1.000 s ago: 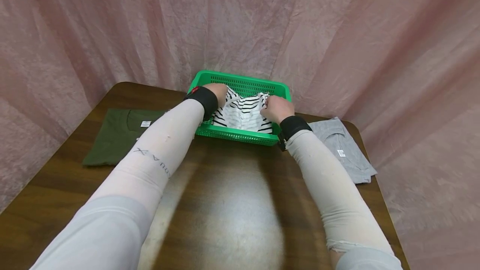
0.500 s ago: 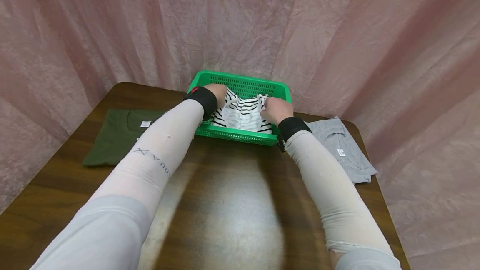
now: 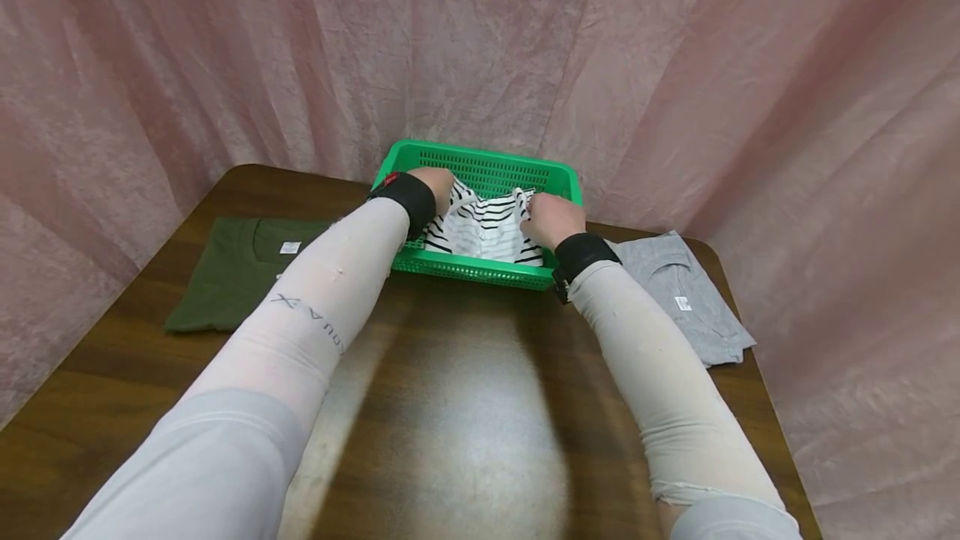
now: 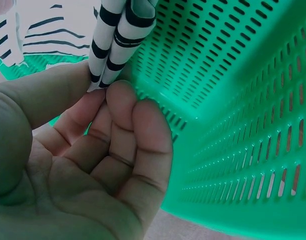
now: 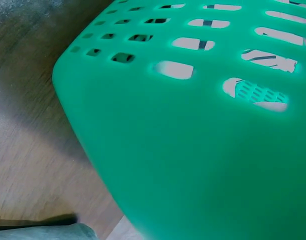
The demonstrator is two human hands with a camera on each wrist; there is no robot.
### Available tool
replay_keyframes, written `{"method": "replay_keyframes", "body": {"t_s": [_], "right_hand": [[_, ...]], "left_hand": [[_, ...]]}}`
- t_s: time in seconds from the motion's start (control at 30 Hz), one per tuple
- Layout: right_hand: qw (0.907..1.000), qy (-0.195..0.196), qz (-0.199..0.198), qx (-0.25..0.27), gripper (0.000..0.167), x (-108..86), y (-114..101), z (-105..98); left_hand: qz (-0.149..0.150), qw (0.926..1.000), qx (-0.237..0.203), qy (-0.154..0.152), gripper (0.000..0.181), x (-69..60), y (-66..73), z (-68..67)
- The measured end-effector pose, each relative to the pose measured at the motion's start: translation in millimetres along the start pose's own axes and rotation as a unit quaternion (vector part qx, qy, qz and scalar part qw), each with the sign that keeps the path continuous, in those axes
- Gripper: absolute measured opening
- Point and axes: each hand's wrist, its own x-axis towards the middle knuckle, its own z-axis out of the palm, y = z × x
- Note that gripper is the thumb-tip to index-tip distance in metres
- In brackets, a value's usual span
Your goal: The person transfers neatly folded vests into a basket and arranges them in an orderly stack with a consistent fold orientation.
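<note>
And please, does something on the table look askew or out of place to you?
Only slightly: the folded grey shirt lies at a slant, and its corner seems to stick out past the right edge of the table. The striped shirt inside the green basket looks bunched, but the left hand and right hand hold it.

Dark lettering (image 3: 315,319) is running along the pale left sleeve (image 3: 330,282), left of centre; X, A and U are reading clearly, further characters are curving away illegibly. White labels on the green garment (image 3: 232,273), left, and grey garment (image 3: 663,261), right, are appearing too small to read.
</note>
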Motion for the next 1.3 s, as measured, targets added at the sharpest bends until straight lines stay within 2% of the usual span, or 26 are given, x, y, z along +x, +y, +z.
{"method": "replay_keyframes", "body": {"t_s": [0.17, 0.4, 0.63, 0.73, 1.0, 1.1, 1.3], "right_hand": [[0.9999, 0.000, 0.000, -0.011, 0.047, 1.8, -0.4, 1.2], [0.9999, 0.002, -0.004, -0.009, 0.049, -0.4, 0.6, 0.6], [1.0000, 0.001, -0.001, -0.010, 0.049, -0.9, 2.9, 2.8], [1.0000, -0.002, 0.000, -0.009, 0.049, -1.2, 3.7, 2.8], [0.9999, 0.004, -0.004, 0.010, 0.058, -2.9, 5.9, -0.9], [0.9998, 0.007, -0.013, 0.014, 0.060, -5.0, 7.1, -2.1], [0.9992, 0.019, -0.027, 0.021, 0.061, -9.3, 9.1, -4.3]], "left_hand": [[-0.009, 0.9998, 0.018, 0.003, 0.030, 17.2, -4.7, 5.8], [0.006, 0.9997, 0.021, 0.015, 0.024, -6.1, 4.0, 1.2], [0.005, 0.9994, 0.033, 0.011, 0.020, -1.0, 7.1, 4.9], [0.003, 0.9989, 0.042, 0.018, 0.022, -0.9, 7.9, 6.9], [0.015, 0.9972, 0.051, 0.053, 0.024, -12.8, 8.2, 5.5], [0.016, 0.9971, 0.047, 0.057, 0.024, -14.0, 8.7, 4.7], [0.010, 0.9975, 0.050, 0.049, 0.027, -7.6, 9.4, 2.6]]}}
